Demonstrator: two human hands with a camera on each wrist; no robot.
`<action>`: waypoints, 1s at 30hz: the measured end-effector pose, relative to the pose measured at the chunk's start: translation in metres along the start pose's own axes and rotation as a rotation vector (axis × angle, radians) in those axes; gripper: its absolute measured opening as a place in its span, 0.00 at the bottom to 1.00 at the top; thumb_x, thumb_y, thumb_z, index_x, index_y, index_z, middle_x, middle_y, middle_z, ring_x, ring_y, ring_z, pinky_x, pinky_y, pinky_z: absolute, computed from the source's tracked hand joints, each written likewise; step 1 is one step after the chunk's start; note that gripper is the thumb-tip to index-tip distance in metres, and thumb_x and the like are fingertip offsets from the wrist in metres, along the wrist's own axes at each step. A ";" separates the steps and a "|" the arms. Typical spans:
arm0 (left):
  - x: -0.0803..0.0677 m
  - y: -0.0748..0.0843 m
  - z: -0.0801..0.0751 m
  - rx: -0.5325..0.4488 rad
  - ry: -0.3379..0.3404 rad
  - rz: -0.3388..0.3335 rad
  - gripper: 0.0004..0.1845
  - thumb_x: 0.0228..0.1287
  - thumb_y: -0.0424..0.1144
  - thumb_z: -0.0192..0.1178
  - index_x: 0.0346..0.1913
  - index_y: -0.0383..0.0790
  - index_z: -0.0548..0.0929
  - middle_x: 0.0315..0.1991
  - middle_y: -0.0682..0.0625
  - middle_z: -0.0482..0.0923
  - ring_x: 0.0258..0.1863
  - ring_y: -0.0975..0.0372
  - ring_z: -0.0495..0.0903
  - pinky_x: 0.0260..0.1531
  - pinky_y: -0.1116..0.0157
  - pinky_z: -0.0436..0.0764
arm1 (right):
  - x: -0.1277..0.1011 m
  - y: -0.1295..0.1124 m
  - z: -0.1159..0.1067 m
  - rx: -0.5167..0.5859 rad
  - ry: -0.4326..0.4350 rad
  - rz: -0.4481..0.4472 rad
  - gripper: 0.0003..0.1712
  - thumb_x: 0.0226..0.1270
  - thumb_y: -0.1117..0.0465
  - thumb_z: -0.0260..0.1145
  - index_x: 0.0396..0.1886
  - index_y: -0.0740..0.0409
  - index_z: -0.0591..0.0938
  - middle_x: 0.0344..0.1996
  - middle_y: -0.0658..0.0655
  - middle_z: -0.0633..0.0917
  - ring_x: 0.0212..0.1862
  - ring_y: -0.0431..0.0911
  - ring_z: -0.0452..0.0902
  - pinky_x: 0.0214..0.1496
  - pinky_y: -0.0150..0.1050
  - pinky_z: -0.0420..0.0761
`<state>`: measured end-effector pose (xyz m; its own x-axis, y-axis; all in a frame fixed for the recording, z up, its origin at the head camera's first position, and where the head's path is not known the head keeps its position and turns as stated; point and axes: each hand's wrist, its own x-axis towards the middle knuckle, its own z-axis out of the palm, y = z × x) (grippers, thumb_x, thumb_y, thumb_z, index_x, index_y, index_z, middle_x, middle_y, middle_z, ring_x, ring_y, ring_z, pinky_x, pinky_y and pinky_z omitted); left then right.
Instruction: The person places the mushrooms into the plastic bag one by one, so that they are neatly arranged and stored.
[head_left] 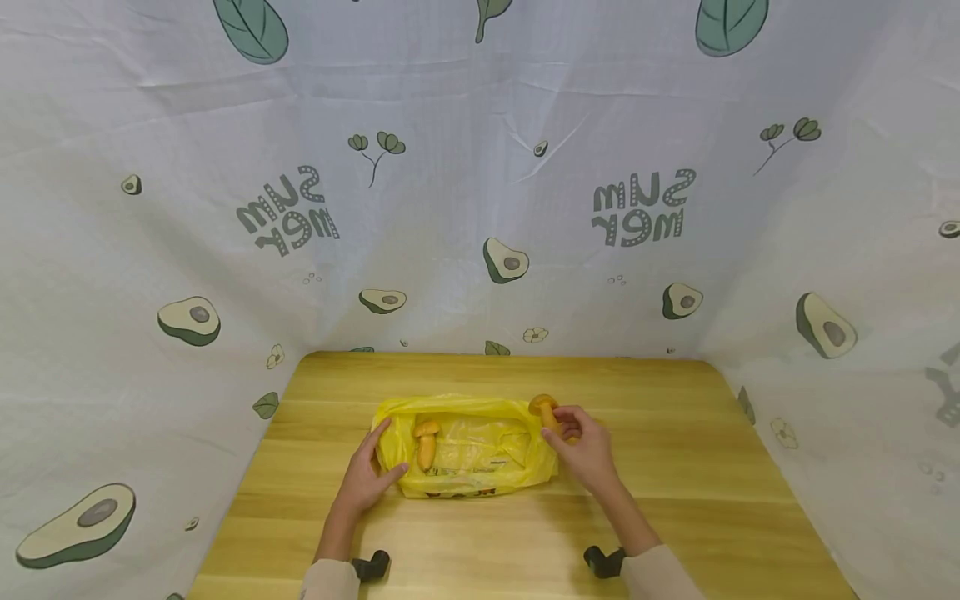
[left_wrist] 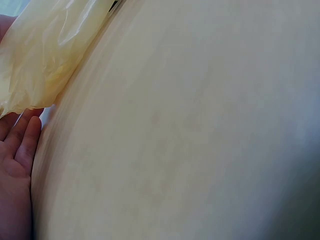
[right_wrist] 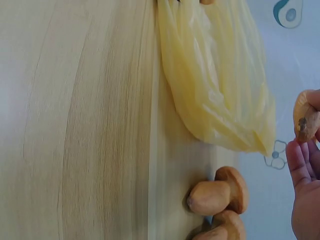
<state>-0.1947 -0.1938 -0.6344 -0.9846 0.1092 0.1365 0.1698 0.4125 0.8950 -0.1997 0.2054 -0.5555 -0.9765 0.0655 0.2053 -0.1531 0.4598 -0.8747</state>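
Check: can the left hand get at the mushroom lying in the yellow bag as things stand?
Probably yes. The left hand rests flat on the yellow bag edge, the mushroom just beside its fingers; only thin bag film may cover it.

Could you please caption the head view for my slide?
Left hand rests on a yellow bag holding one mushroom; right hand holds another mushroom.
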 end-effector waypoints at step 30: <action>-0.002 -0.003 0.000 0.000 -0.020 -0.019 0.48 0.65 0.46 0.71 0.82 0.47 0.57 0.82 0.34 0.51 0.80 0.34 0.48 0.73 0.33 0.57 | -0.002 -0.018 0.041 0.054 -0.052 -0.052 0.19 0.60 0.62 0.79 0.49 0.60 0.85 0.43 0.56 0.87 0.41 0.46 0.81 0.44 0.38 0.86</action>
<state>-0.1936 -0.1955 -0.6371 -0.9866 0.1194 0.1109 0.1511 0.4149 0.8972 -0.2013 0.1601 -0.5580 -0.9734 -0.0043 0.2292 -0.2105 0.4132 -0.8860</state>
